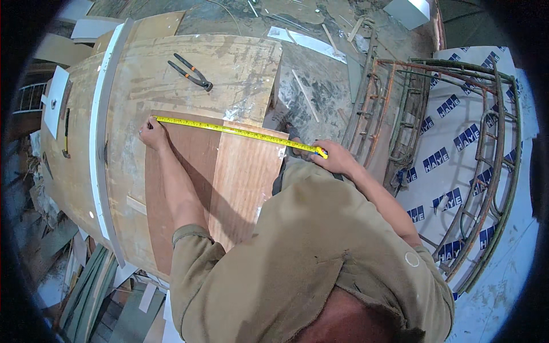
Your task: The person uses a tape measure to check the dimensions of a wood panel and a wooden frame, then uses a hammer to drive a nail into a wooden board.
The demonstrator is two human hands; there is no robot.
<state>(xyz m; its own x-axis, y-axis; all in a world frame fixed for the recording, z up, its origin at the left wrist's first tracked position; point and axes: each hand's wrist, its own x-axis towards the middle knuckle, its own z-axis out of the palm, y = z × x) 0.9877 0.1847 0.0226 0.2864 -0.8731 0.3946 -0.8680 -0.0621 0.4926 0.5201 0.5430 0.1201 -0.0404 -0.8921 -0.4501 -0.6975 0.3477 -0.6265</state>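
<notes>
A yellow tape measure (pixel 251 134) is stretched straight along the far edge of a plywood sheet, which has a darker brown part (pixel 197 150) and a lighter part (pixel 243 171). My left hand (pixel 153 135) pinches the tape's end at the sheet's far left corner. Beyond the sheet's right edge, my right hand (pixel 336 157) is closed around the yellow case (pixel 322 152). Both forearms are spread wide, and the left one casts a shadow over the wood. The sheet lies on a large worn worktop (pixel 128 166); its near edge is hidden by my shirt.
End-cutting pincers (pixel 193 74) with orange-marked handles lie farther back on the worktop. A long white strip (pixel 102 114) crosses its left side, with a hammer-like tool (pixel 67 132) beyond. Rusty metal frames (pixel 486 171) rest on printed white sheeting at right. Offcuts (pixel 86 286) pile up lower left.
</notes>
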